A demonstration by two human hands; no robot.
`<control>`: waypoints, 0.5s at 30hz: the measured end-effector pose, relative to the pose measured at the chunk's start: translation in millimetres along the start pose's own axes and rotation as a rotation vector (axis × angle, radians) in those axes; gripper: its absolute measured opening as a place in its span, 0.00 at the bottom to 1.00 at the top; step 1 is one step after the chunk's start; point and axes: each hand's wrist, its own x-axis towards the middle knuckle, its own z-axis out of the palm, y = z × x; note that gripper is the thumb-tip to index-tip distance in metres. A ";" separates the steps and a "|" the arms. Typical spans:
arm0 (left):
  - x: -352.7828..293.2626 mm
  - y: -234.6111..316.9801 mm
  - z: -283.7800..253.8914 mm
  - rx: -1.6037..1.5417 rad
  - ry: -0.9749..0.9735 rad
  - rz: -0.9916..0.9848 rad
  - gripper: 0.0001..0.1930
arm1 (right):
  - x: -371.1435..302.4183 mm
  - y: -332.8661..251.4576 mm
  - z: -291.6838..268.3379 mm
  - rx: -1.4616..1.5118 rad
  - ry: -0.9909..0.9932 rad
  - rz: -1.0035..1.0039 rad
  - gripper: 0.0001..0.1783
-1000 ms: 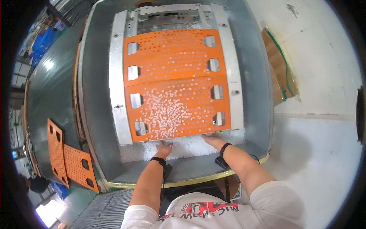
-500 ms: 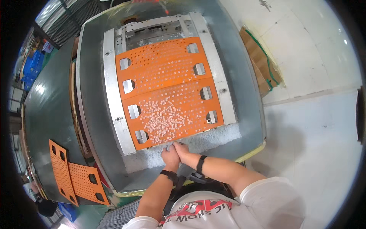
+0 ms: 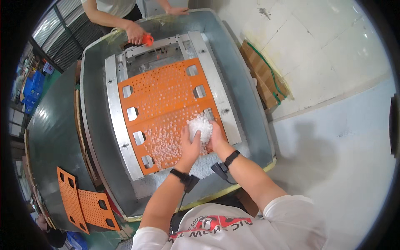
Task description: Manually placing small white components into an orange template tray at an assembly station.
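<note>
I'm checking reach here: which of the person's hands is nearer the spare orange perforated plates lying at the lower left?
Left. The left hand cups the white pellets on the side toward the spare orange plates; the right hand lies farther away, beyond it.

White short-sleeved shirt with red print; black wristbands on both wrists, cables trailing.
</note>
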 end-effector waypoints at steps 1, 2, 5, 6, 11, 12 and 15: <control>-5.0 -3.1 -13.5 0.016 0.034 0.079 0.28 | 24.6 -2.4 -1.4 0.002 -0.014 0.000 0.23; -10.5 -8.0 -23.0 0.029 0.067 0.153 0.30 | 48.4 -9.4 -0.1 0.061 -0.067 -0.031 0.23; -38.5 -1.7 -77.5 -0.288 0.095 0.009 0.31 | 102.9 -27.6 35.5 0.047 -0.163 -0.196 0.21; -48.5 0.0 -92.0 -0.310 0.055 -0.033 0.31 | 124.3 -45.0 44.3 0.109 -0.119 -0.265 0.21; -127.2 -46.2 -173.6 -0.157 0.247 -0.316 0.26 | 172.8 -24.2 143.8 0.019 0.132 -0.207 0.21; -136.5 -46.5 -177.5 -0.114 0.230 -0.421 0.25 | 177.3 -24.2 158.4 -0.075 0.310 -0.186 0.21; -149.1 -72.0 -173.2 -0.056 0.171 -0.496 0.25 | 222.4 -17.8 172.5 -0.101 0.166 -0.267 0.25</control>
